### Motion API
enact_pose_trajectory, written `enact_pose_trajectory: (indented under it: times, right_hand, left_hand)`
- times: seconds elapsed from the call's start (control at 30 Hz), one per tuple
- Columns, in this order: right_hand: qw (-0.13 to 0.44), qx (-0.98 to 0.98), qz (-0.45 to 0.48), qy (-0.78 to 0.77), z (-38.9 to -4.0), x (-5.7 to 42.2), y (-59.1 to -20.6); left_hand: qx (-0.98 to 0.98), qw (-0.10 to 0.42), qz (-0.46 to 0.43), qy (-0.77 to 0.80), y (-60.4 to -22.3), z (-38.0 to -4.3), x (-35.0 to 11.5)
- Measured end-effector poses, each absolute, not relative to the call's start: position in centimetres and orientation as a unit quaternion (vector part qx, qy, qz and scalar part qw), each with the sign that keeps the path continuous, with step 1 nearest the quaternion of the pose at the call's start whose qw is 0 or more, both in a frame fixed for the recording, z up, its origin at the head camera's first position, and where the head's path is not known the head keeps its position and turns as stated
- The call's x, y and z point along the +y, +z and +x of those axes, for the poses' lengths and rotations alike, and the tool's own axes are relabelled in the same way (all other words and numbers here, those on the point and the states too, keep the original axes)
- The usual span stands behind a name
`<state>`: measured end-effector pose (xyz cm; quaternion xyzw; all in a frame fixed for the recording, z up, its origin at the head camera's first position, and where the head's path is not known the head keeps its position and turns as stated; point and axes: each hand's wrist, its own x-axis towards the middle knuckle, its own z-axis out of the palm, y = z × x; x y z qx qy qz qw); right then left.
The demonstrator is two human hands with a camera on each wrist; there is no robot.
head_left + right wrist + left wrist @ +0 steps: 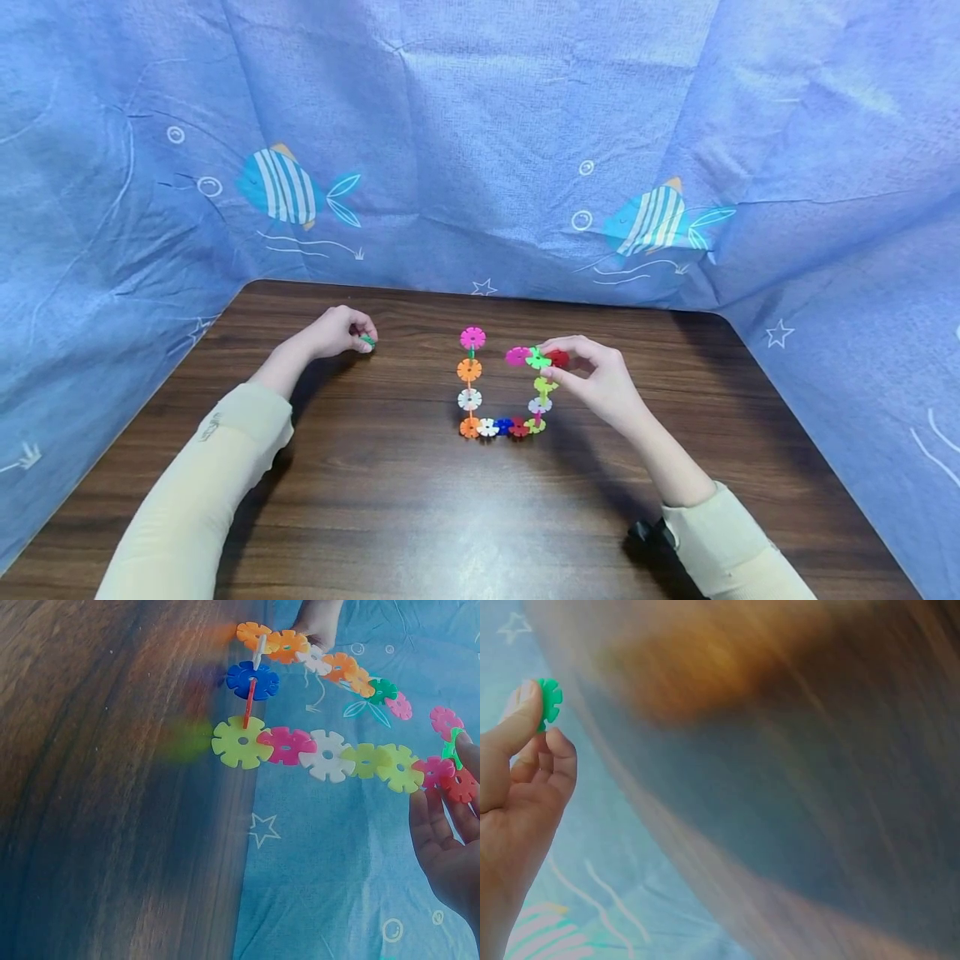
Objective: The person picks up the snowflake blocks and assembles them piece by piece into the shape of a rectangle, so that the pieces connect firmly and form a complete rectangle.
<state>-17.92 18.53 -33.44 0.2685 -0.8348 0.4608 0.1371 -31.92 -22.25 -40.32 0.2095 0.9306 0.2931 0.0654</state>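
Observation:
My left hand (330, 335) is over the table's far left, pinching a green notched disc (551, 703) between thumb and fingers. A U-shaped chain of slotted plastic discs stands at the middle, with a bottom row that includes a blue disc (503, 427). Its left column ends in a pink disc (472, 337). On the right column, my right hand (600, 383) pinches the top, where a bright green disc (537, 359) joins a pink one (517, 357) and a red one (557, 358). My fingers partly cover the red disc.
The dark wood table (390, 500) spreads around the discs. A blue cloth (480, 167) printed with fish hangs behind and along both sides. A black object (651, 533) shows at my right sleeve cuff.

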Motion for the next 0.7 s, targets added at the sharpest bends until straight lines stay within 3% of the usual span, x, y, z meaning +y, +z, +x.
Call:
enact_pose_trajectory:
  times: [0.7]
  right_hand:
    - [0.131, -0.837, 0.266, 0.459, -17.8, 18.4, -33.5]
  left_hand:
    - [0.902, -0.026, 0.235, 0.36, -33.9, -26.1, -16.9]
